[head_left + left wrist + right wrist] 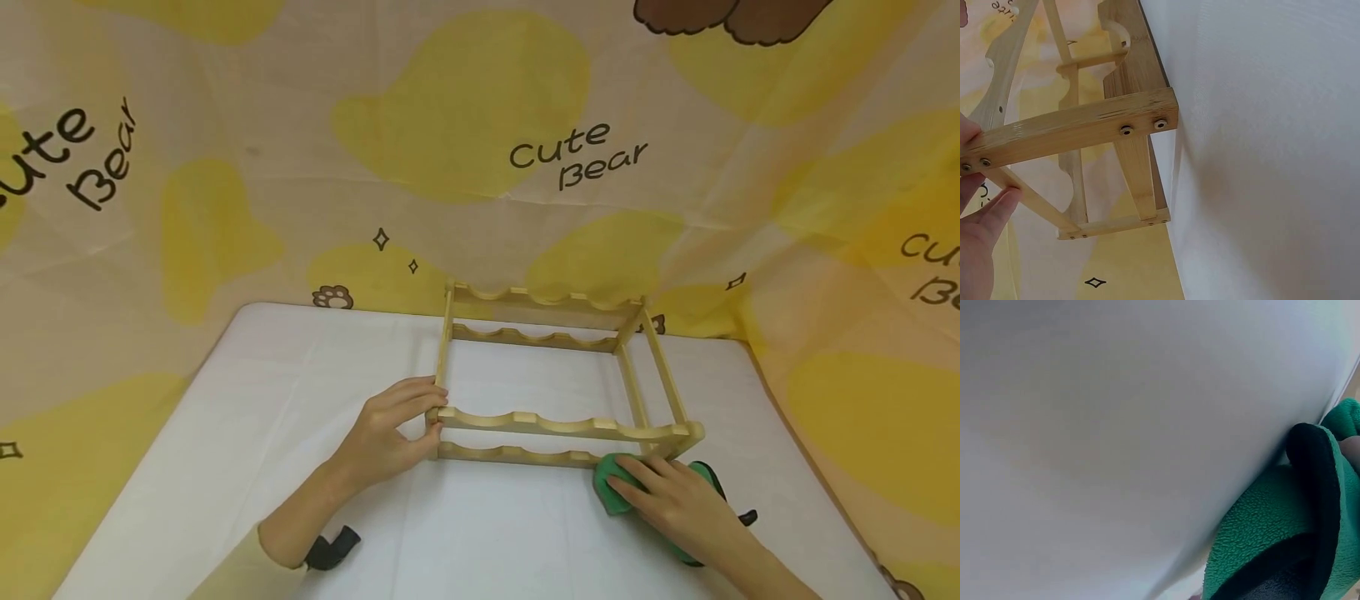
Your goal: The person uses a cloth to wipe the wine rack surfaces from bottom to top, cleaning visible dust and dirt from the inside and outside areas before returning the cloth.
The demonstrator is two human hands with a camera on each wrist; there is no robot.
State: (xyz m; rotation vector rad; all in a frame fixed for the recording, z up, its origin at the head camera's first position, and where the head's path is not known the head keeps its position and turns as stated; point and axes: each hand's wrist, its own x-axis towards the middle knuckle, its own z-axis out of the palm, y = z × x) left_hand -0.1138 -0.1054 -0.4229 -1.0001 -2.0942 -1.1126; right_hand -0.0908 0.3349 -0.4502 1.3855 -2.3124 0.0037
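Note:
A light wooden wine rack with scalloped rails stands on the white table. My left hand grips its front left corner, fingers above and thumb below the upper rail's end. In the left wrist view, the rack's end bar shows metal screws, and part of my left hand is at the left edge. My right hand holds a bunched green cloth at the right end of the lower front rail. Close up, the green cloth has dark edging; most of the right hand is out of that view.
The white table has its back edge just behind the rack. A yellow and beige printed curtain hangs behind and at both sides. A black object shows beside the left wrist.

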